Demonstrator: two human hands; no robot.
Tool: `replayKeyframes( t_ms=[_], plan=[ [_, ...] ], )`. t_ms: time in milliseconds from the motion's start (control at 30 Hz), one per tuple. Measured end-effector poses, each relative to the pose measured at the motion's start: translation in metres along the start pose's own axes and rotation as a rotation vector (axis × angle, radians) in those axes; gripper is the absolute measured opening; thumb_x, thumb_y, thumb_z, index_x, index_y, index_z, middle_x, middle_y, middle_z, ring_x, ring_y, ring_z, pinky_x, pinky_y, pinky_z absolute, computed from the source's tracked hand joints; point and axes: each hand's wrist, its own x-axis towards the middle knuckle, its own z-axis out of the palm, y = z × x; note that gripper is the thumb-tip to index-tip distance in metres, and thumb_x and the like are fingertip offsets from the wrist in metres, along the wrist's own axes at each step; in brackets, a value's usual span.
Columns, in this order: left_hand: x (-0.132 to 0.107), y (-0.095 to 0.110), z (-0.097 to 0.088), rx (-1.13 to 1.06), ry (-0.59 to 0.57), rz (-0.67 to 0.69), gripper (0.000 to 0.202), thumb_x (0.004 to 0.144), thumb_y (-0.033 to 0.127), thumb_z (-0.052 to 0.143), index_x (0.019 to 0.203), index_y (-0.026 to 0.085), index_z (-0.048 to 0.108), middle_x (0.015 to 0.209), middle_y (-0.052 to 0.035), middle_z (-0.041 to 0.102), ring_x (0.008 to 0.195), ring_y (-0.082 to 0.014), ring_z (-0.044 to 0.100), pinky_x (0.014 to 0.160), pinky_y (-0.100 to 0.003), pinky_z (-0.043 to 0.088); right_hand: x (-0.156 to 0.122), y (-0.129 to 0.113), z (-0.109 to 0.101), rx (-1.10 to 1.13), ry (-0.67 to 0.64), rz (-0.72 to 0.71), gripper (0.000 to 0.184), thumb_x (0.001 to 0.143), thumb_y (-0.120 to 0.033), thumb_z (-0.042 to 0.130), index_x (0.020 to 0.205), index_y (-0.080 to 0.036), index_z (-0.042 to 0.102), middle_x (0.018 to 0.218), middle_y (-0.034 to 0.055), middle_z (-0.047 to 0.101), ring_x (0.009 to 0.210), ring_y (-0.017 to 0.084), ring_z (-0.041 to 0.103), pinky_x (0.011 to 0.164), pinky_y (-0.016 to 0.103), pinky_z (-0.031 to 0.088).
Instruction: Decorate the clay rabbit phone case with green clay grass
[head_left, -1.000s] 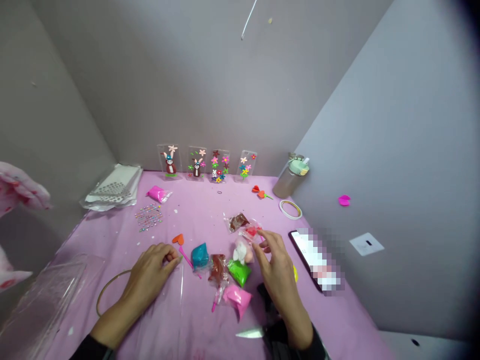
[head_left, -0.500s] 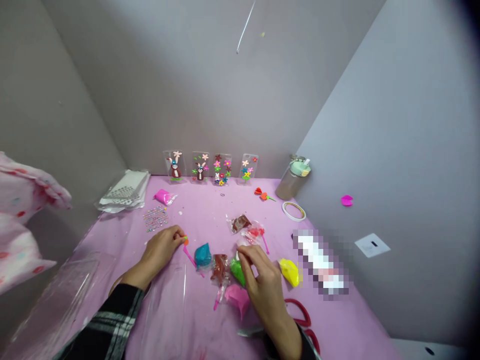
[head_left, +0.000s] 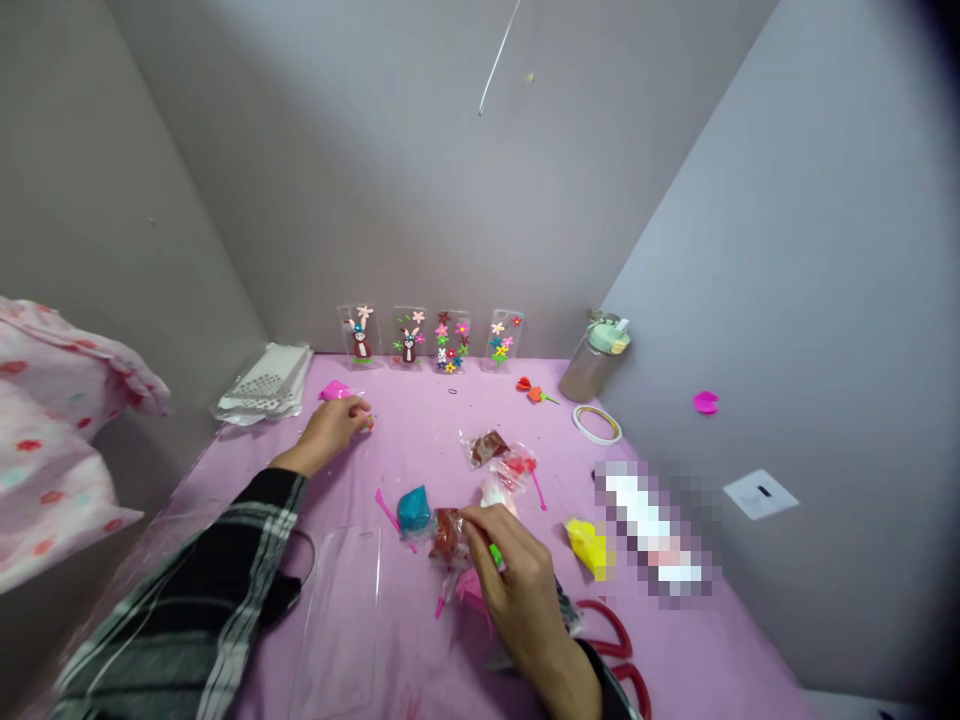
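Note:
My left hand reaches to the far left, thumb and fingers pinched on a small orange and green clay piece. Just behind it lies a bag of bright pink clay. My right hand hovers over the clay packets with its fingertips pressed together; whatever they hold, if anything, is hidden. Around it are brown clay in clear film, pink clay, a partly covered green clay lump and a white one. Teal clay sits left of these, beside a pink modelling tool.
Four decorated clear phone cases, one a rabbit case, lean on the back wall. A bottle, tape roll, yellow clay and red-handled scissors are rightward. A clear case lies in front.
My left hand has moved away from me with the orange and green piece, toward the bright pink bag. My right hand has shifted slightly left and covers more of the green clay.

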Motion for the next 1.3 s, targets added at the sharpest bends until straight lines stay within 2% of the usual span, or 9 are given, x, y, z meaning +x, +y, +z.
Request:
replayKeyframes(
  t_ms=[100, 233, 500, 667, 767, 867, 1000, 1167, 1300],
  plan=[
    [0.015, 0.003, 0.008, 0.086, -0.055, -0.033, 0.031, 0.096, 0.034, 0.066, 0.122, 0.017, 0.064, 0.121, -0.0087, 0.068, 0.102, -0.0232, 0.069, 0.087, -0.044, 0.059, 0.0, 0.0, 0.0, -0.002, -0.011, 0.006, 0.018, 0.102, -0.014, 0.051, 0.109, -0.019, 0.067, 0.089, 0.0059, 0.074, 0.076, 0.019, 0.07, 0.071, 0.03, 0.055],
    [0.015, 0.001, 0.01, 0.174, -0.106, -0.034, 0.031, 0.096, 0.034, 0.066, 0.122, 0.017, 0.064, 0.123, -0.0088, 0.067, 0.104, -0.0238, 0.068, 0.088, -0.045, 0.059, 0.0, -0.002, -0.001, -0.007, -0.032, 0.0, 0.019, 0.101, -0.013, 0.051, 0.108, -0.018, 0.067, 0.089, 0.0059, 0.073, 0.078, 0.02, 0.07, 0.071, 0.03, 0.056],
    [0.036, 0.003, 0.006, 0.237, -0.098, 0.02, 0.032, 0.097, 0.035, 0.065, 0.123, 0.017, 0.064, 0.124, -0.0093, 0.067, 0.106, -0.0244, 0.068, 0.09, -0.046, 0.058, 0.001, -0.009, -0.004, 0.029, -0.016, -0.007, 0.021, 0.099, -0.009, 0.051, 0.11, -0.018, 0.066, 0.094, 0.0066, 0.075, 0.081, 0.019, 0.071, 0.072, 0.03, 0.056],
    [0.048, 0.009, 0.006, 0.232, -0.163, 0.103, 0.032, 0.096, 0.035, 0.066, 0.123, 0.017, 0.064, 0.124, -0.009, 0.067, 0.105, -0.0241, 0.068, 0.089, -0.045, 0.059, 0.0, -0.015, -0.002, 0.037, -0.024, -0.018, 0.019, 0.099, -0.009, 0.051, 0.105, -0.018, 0.066, 0.085, 0.0063, 0.072, 0.074, 0.019, 0.067, 0.067, 0.029, 0.054],
    [0.045, 0.022, 0.017, 0.204, -0.239, 0.187, 0.031, 0.097, 0.034, 0.066, 0.122, 0.017, 0.064, 0.122, -0.0088, 0.068, 0.103, -0.0233, 0.069, 0.088, -0.044, 0.059, -0.004, -0.019, 0.002, 0.045, -0.031, -0.084, 0.021, 0.097, -0.006, 0.05, 0.106, -0.017, 0.065, 0.082, 0.0066, 0.072, 0.074, 0.02, 0.068, 0.068, 0.031, 0.055],
    [0.039, 0.041, 0.042, 0.156, -0.316, 0.279, 0.029, 0.096, 0.035, 0.066, 0.118, 0.016, 0.066, 0.118, -0.0075, 0.069, 0.098, -0.0224, 0.07, 0.084, -0.042, 0.06, -0.008, -0.02, 0.006, 0.058, -0.063, -0.117, 0.023, 0.096, -0.008, 0.05, 0.109, -0.02, 0.065, 0.081, 0.0051, 0.071, 0.07, 0.019, 0.067, 0.065, 0.03, 0.056],
    [0.031, 0.062, 0.068, 0.155, -0.335, 0.338, 0.029, 0.096, 0.035, 0.066, 0.117, 0.015, 0.066, 0.115, -0.0069, 0.07, 0.097, -0.0225, 0.07, 0.084, -0.042, 0.06, -0.015, -0.015, 0.011, 0.051, -0.079, -0.117, 0.025, 0.097, -0.014, 0.05, 0.114, -0.025, 0.065, 0.08, 0.0033, 0.07, 0.065, 0.019, 0.066, 0.061, 0.03, 0.057],
    [0.026, 0.072, 0.069, 0.229, -0.316, 0.397, 0.027, 0.097, 0.035, 0.065, 0.118, 0.017, 0.066, 0.12, -0.0084, 0.069, 0.103, -0.0229, 0.068, 0.09, -0.045, 0.058, -0.023, -0.005, 0.021, 0.038, -0.063, -0.117, 0.026, 0.097, -0.016, 0.049, 0.114, -0.027, 0.064, 0.071, 0.0011, 0.064, 0.058, 0.02, 0.063, 0.056, 0.03, 0.055],
    [0.029, 0.079, 0.067, 0.285, -0.348, 0.458, 0.026, 0.098, 0.034, 0.064, 0.118, 0.019, 0.066, 0.125, -0.0091, 0.067, 0.108, -0.0236, 0.067, 0.093, -0.046, 0.057, -0.029, -0.001, 0.027, 0.043, -0.055, -0.13, 0.026, 0.097, -0.017, 0.049, 0.114, -0.029, 0.063, 0.068, 0.0, 0.062, 0.055, 0.019, 0.062, 0.054, 0.03, 0.054]
  ],
)
